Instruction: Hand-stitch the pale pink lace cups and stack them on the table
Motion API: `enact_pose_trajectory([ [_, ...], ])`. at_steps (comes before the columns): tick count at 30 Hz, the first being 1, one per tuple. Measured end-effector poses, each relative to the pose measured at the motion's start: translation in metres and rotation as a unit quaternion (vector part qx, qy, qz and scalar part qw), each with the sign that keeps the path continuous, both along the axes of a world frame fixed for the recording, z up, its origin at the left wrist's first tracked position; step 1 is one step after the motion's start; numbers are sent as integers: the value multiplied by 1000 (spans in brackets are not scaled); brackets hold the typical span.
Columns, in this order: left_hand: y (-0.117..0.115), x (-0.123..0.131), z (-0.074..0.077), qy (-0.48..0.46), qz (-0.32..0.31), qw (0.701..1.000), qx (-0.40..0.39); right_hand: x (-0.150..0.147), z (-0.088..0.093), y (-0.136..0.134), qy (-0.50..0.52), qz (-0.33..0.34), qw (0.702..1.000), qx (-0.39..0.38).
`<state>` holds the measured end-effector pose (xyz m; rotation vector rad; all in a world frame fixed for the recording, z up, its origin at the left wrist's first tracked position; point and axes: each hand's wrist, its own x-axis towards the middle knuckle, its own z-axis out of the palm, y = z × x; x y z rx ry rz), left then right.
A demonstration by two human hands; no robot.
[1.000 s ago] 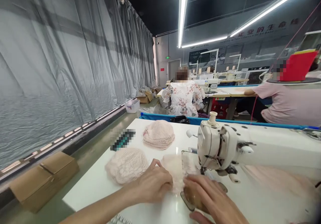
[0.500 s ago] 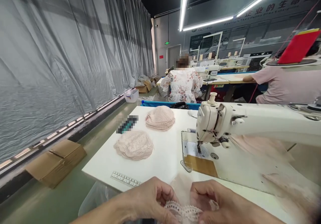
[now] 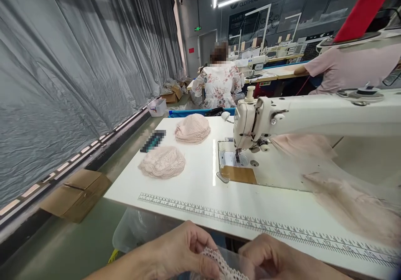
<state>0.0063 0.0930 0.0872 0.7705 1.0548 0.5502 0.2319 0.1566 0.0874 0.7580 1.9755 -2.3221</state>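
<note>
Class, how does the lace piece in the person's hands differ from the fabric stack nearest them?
The lace piece is held between the left hand and right hand; the nearer stack rests on the white table. The hands and the picture's edge partly hide the lace piece; the nearer stack shows uncovered. The lace piece shows a slanting openwork band; the nearer stack is a layered mound. Both are pale.

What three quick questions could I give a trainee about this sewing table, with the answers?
1. Fill in: the left hand pinches a fabric piece with a ____ edging.
2. How many pale fabric stacks lie left of the sewing machine?
3. What is marked along the near edge of the table: A arrows, B a ruler scale, or C a checkerboard?

Key: 1 lace; 2 two; 3 B.
</note>
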Motion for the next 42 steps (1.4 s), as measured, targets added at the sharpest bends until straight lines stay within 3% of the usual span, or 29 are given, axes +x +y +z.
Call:
enact_pose_trajectory([
  [4,-2,0,-5,1,-13,1000,-6,6,-21,-3,30,-16,999,-39],
  [9,0,3,-7,13,2,1000,-20,6,-34,-7,68,-46,995,-61],
  [16,5,4,-7,17,51,998,-20,3,-35,-3,74,-96,989,-89],
  [24,7,2,-5,18,71,997,-11,-2,-33,-4,75,-117,988,-67],
  [27,6,2,-1,23,51,998,-9,2,-36,-5,75,-99,991,-46],
  [34,0,5,-7,38,-78,996,-5,6,-41,-10,45,-42,998,-25],
  [42,-3,5,-7,92,-87,992,13,7,-42,-14,50,-42,997,-39],
])
